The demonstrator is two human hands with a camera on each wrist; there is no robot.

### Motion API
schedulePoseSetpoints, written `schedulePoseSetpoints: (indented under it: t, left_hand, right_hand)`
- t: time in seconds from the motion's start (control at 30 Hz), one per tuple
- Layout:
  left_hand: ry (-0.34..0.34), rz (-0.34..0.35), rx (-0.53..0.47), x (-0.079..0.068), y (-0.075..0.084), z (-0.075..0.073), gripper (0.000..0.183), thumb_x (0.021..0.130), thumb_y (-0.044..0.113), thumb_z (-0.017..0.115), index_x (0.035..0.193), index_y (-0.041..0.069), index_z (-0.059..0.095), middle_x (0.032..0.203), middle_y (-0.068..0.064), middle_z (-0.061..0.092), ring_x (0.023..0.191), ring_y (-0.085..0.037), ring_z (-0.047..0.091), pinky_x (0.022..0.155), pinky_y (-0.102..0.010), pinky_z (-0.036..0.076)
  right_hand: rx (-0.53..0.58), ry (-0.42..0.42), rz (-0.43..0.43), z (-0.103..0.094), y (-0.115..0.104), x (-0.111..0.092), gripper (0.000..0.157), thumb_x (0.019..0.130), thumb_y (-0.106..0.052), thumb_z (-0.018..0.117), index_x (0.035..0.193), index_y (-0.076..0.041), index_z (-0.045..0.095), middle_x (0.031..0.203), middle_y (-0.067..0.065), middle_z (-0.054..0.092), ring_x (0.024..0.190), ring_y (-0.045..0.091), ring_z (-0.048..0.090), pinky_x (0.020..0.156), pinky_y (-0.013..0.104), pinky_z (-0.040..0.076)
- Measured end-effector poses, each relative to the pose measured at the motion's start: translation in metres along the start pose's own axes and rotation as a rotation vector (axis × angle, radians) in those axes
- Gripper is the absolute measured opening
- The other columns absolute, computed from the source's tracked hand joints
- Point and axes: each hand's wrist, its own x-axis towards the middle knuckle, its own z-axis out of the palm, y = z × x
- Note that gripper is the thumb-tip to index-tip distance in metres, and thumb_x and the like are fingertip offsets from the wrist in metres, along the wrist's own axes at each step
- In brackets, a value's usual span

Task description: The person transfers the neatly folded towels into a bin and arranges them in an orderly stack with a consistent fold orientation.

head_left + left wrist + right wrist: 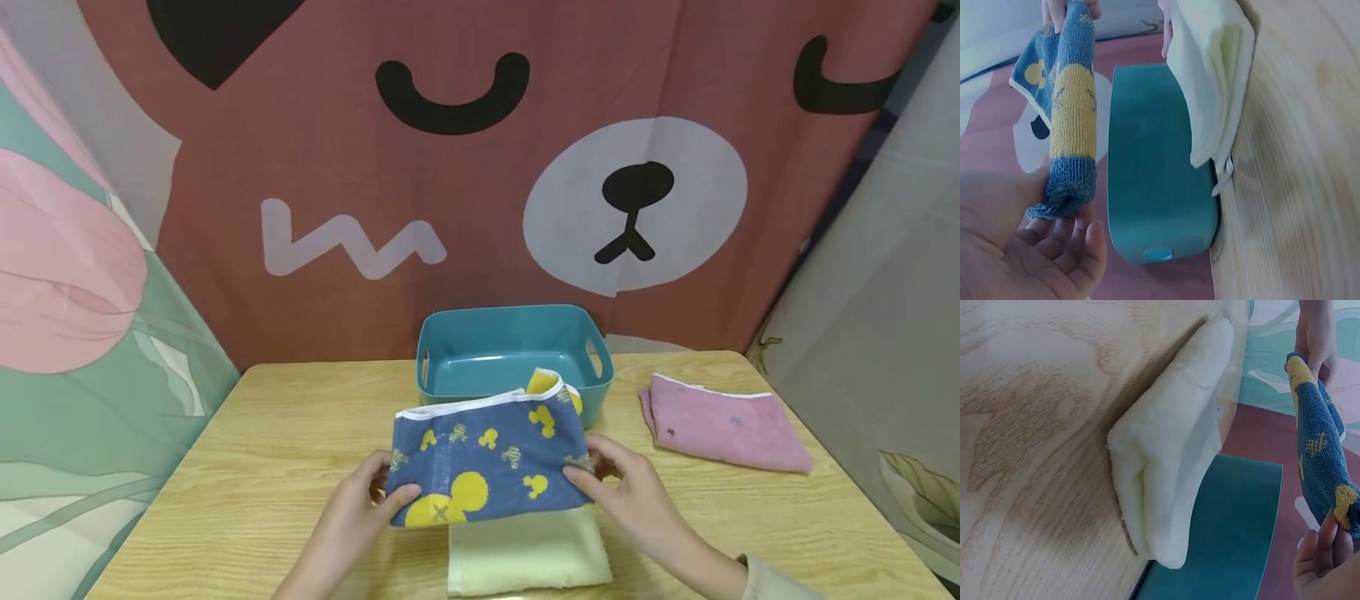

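A folded blue towel [495, 458] with yellow mouse-head shapes and white edging is held up between both hands. My left hand [363, 504] pinches its left end, thumb in front and fingers behind. At the right end my right hand [630, 496] grips it the same way. The left wrist view shows the towel's rolled lower fold [1074, 112] from the side, raised off the table. Below it a folded pale yellow towel [528, 554] lies on the table, partly covered by the blue one in the head view.
Behind the towels stands a teal plastic basket [517, 321] with handle holes, its front partly hidden. A folded pink towel [727, 425] lies at the right on the wooden table [247, 467]. A curtain with a bear face [465, 192] hangs behind the table.
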Motion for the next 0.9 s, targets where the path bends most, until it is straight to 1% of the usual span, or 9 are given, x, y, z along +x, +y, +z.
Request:
schedulePoseSetpoints:
  t: [0.07,0.17,0.3,0.47,0.6,0.73,0.9]
  left_hand:
    - [-0.006,-0.001,-0.028,0.0,0.002,0.003,0.028,0.085,0.017,0.078,0.106,0.006,0.064,0.079,0.003,0.057,0.073,-0.011,0.052,0.064,-0.024,0.046]
    - [-0.019,-0.026,-0.072,0.001,0.004,0.005,0.028,0.086,0.016,0.077,0.108,0.006,0.064,0.081,0.003,0.058,0.074,-0.012,0.052,0.064,-0.023,0.046]
    - [-0.066,-0.053,-0.133,0.002,0.007,0.009,0.028,0.089,0.016,0.074,0.113,0.005,0.063,0.085,0.001,0.06,0.077,-0.015,0.055,0.067,-0.023,0.049]
    - [-0.134,-0.044,-0.254,0.002,0.011,0.01,0.029,0.093,0.014,0.069,0.118,0.002,0.059,0.094,-0.005,0.062,0.083,-0.019,0.058,0.068,-0.025,0.053]
    - [-0.16,-0.042,-0.325,0.004,0.014,0.009,0.028,0.095,0.011,0.067,0.12,0.0,0.058,0.099,-0.009,0.061,0.087,-0.021,0.059,0.069,-0.026,0.054]
    - [-0.169,-0.043,-0.341,0.006,0.017,0.01,0.03,0.095,0.013,0.067,0.121,0.001,0.059,0.101,-0.008,0.062,0.088,-0.021,0.059,0.071,-0.026,0.053]
    - [-0.152,-0.038,-0.293,0.01,0.022,0.011,0.028,0.094,0.017,0.07,0.118,0.004,0.062,0.098,-0.004,0.062,0.087,-0.02,0.056,0.074,-0.025,0.049]
  right_hand:
    - [0.012,0.008,0.01,-0.002,0.0,-0.001,0.022,0.088,-0.013,0.075,0.11,-0.013,0.07,0.074,-0.004,0.053,0.069,0.011,0.057,0.058,0.027,0.048]
    - [0.023,0.016,0.024,-0.004,0.002,-0.001,0.025,0.089,-0.012,0.075,0.113,-0.011,0.07,0.075,-0.002,0.054,0.069,0.011,0.056,0.058,0.027,0.048]
    - [0.03,0.029,0.033,-0.006,0.005,-0.001,0.026,0.089,-0.011,0.074,0.115,-0.009,0.069,0.077,-0.001,0.054,0.07,0.011,0.056,0.058,0.026,0.048]
    - [0.015,0.056,0.039,-0.009,0.008,-0.004,0.025,0.091,-0.012,0.073,0.115,-0.009,0.07,0.077,-0.001,0.054,0.072,0.011,0.057,0.057,0.026,0.047]
    - [-0.032,0.076,0.054,-0.012,0.011,-0.004,0.021,0.093,-0.016,0.071,0.113,-0.01,0.071,0.077,-0.003,0.053,0.074,0.009,0.057,0.056,0.026,0.045]
    - [-0.081,0.101,0.058,-0.015,0.014,-0.003,0.016,0.093,-0.017,0.07,0.108,-0.011,0.071,0.078,-0.004,0.053,0.076,0.009,0.056,0.057,0.026,0.043]
    - [-0.117,0.129,0.008,-0.019,0.016,0.002,0.008,0.092,-0.015,0.071,0.1,-0.013,0.071,0.076,-0.004,0.051,0.075,0.01,0.054,0.062,0.025,0.042]
